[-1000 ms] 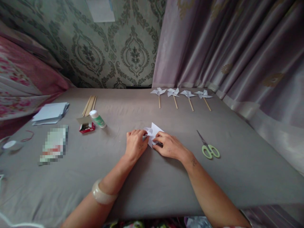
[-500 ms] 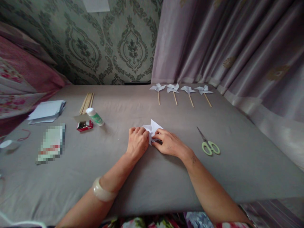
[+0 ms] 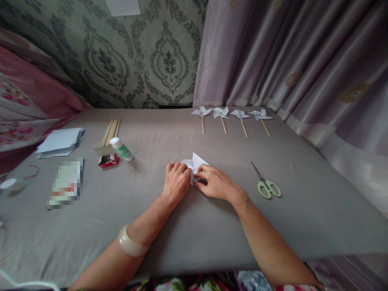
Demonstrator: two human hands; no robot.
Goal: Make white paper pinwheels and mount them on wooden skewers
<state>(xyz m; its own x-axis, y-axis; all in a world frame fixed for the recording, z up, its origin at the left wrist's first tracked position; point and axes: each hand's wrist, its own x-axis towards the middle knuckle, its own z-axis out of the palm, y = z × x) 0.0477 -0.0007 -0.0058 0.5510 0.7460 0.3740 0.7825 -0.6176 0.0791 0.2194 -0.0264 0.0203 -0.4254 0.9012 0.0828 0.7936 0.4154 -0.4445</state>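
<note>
A white paper pinwheel (image 3: pixel 198 161) lies on the cloth-covered table between my hands, with one pointed blade sticking up at the back. My left hand (image 3: pixel 178 178) is closed on its left side, fingers curled over the paper. From the right, my right hand (image 3: pixel 216 182) pinches the pinwheel near its middle with thumb and forefinger. Both hands hide much of the paper, so its centre is only partly seen. Green-handled scissors (image 3: pixel 265 184) rest to the right of my right hand, blades pointing away.
Several white pinwheels on sticks (image 3: pixel 222 115) lie along the back right. At the left are a glue stick (image 3: pixel 121 148), an opened small red box (image 3: pixel 108 160), wooden sticks (image 3: pixel 111 131), a stack of white paper (image 3: pixel 59 142), a blurred packet (image 3: pixel 65 184) and a white round object (image 3: pixel 12 185).
Hardly anything differs. My left hand has shifted very slightly to the right, still on the paper, and my right hand keeps its pinch.
</note>
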